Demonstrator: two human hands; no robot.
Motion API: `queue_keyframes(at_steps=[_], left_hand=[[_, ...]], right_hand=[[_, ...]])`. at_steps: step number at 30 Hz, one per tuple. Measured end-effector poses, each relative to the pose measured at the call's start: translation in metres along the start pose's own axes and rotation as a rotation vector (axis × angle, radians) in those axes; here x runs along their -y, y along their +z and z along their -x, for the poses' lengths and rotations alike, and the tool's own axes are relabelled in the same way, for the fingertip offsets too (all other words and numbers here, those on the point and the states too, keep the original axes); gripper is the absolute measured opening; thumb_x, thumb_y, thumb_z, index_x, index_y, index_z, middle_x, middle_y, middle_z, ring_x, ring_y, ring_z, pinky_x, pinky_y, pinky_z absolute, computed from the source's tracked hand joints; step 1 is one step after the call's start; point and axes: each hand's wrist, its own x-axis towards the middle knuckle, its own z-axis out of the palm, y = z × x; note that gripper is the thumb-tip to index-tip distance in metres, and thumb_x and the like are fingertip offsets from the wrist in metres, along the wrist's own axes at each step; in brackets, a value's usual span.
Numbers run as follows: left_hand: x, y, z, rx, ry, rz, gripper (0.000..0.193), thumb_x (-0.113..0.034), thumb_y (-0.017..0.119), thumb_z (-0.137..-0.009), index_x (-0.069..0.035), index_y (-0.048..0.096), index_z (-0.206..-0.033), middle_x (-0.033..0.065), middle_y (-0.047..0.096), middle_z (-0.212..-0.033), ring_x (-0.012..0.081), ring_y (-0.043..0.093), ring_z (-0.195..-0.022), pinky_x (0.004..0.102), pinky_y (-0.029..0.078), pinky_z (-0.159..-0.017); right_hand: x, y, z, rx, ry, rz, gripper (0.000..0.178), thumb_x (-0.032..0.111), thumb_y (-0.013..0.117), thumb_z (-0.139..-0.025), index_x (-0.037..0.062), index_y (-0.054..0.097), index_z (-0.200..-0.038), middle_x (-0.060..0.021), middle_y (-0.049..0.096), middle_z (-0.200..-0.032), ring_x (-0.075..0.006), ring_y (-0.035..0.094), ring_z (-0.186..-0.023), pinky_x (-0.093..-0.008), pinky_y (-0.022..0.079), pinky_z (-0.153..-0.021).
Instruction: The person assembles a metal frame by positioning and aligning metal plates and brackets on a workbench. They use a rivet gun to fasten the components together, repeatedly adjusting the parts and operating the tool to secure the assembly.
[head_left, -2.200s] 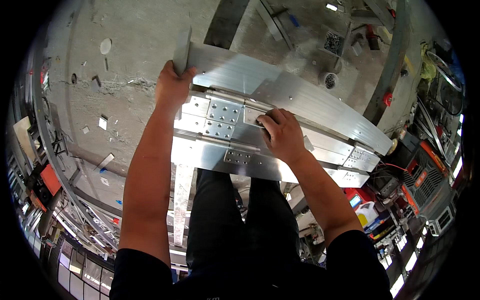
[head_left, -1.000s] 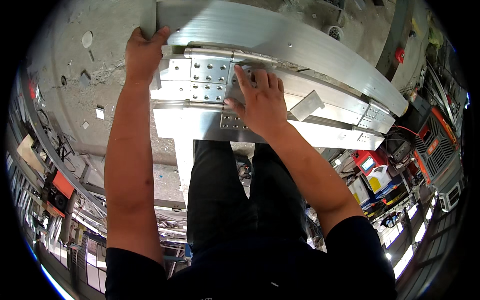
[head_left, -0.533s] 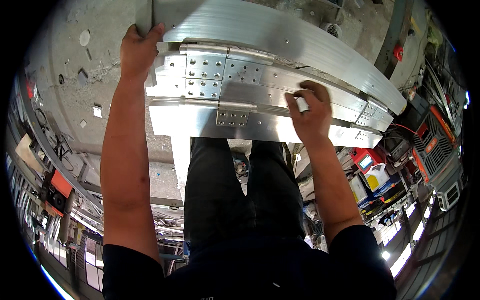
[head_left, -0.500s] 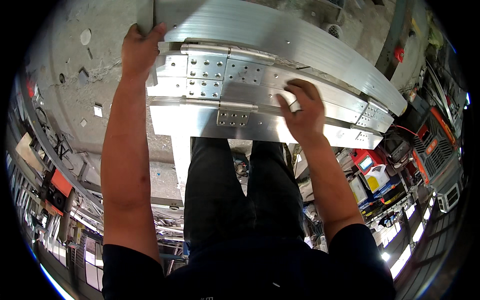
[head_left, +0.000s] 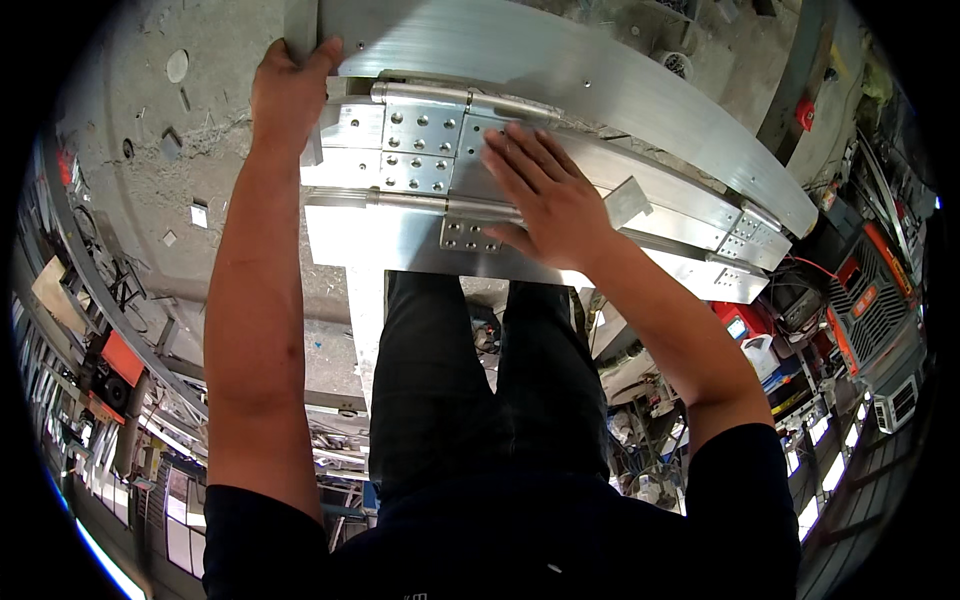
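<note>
Long silver metal profiles (head_left: 690,272) lie side by side across my front, joined by hinges. A hinge with drilled plates (head_left: 418,150) sits left of centre, and a lower hinge plate (head_left: 466,235) shows near the front edge. My left hand (head_left: 290,95) is closed around a flat metal bar (head_left: 301,28) standing across the profiles' left end. My right hand (head_left: 548,195) lies with fingers stretched over the middle profiles, right of the drilled plates. A short metal strip (head_left: 628,203) sticks out beside its wrist; the palm hides the strip's other end.
A wide silver profile (head_left: 560,65) runs along the far side, above the concrete floor (head_left: 200,120). At right stand an orange-and-grey machine (head_left: 865,295) and a red box (head_left: 738,318). Metal lengths and tools clutter the left side. A second hinge (head_left: 750,230) sits near the right end.
My right hand has moved left and flattened from a curled pose. The short strip beside its wrist now shows plainly. My left hand keeps its hold on the bar.
</note>
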Motion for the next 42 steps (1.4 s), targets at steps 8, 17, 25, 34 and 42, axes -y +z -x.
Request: queue_keyframes(at_steps=[8, 17, 25, 34, 42], left_hand=[[0.003, 0.0, -0.001, 0.005, 0.017, 0.033, 0.05, -0.043, 0.076, -0.085, 0.003, 0.064, -0.102, 0.0086, 0.067, -0.081, 0.0158, 0.06, -0.064, 0.0317, 0.051, -0.061], [0.008, 0.004, -0.004, -0.01, 0.037, 0.055, 0.047, -0.04, 0.076, -0.086, 0.003, 0.063, -0.098, 0.0093, 0.066, -0.08, 0.0152, 0.058, -0.062, 0.0313, 0.05, -0.06], [0.008, 0.005, -0.004, -0.042, 0.066, 0.001, 0.051, -0.043, 0.075, -0.086, 0.004, 0.063, -0.1, 0.0144, 0.069, -0.083, 0.0227, 0.066, -0.073, 0.0364, 0.052, -0.069], [0.006, 0.003, -0.005, -0.048, 0.07, -0.01, 0.049, -0.041, 0.075, -0.087, 0.005, 0.062, -0.101, 0.0103, 0.066, -0.08, 0.0172, 0.061, -0.064, 0.0324, 0.051, -0.06], [0.014, 0.013, -0.004, -0.009, 0.114, 0.163, 0.039, -0.04, 0.079, -0.086, -0.007, 0.06, -0.095, -0.004, 0.053, -0.073, 0.0065, 0.042, -0.058, 0.0256, 0.037, -0.05]], right_hand=[[-0.015, 0.011, 0.008, -0.135, -0.176, -0.033, 0.051, 0.032, 0.077, -0.081, 0.0107, 0.062, -0.125, -0.008, 0.065, -0.119, -0.0328, 0.057, -0.121, -0.0492, 0.043, -0.111], [-0.032, -0.002, -0.028, -0.173, -0.021, 0.285, 0.061, 0.034, 0.08, -0.078, 0.0123, 0.057, -0.129, -0.0132, 0.054, -0.124, -0.0343, 0.054, -0.113, -0.0463, 0.049, -0.093], [-0.027, -0.008, -0.028, -0.218, -0.161, 0.389, 0.046, 0.024, 0.075, -0.082, 0.0128, 0.059, -0.123, -0.0134, 0.066, -0.117, -0.0304, 0.066, -0.102, -0.0436, 0.052, -0.089], [-0.046, -0.039, -0.057, -0.347, 0.112, 0.119, 0.026, 0.019, 0.067, -0.089, 0.011, 0.065, -0.113, -0.0095, 0.067, -0.108, -0.0309, 0.063, -0.099, -0.0441, 0.049, -0.092], [-0.088, -0.058, 0.032, -0.559, 0.685, -0.229, 0.026, 0.016, 0.073, -0.086, 0.0061, 0.069, -0.11, -0.0109, 0.068, -0.104, -0.0275, 0.066, -0.093, -0.0373, 0.053, -0.08]])
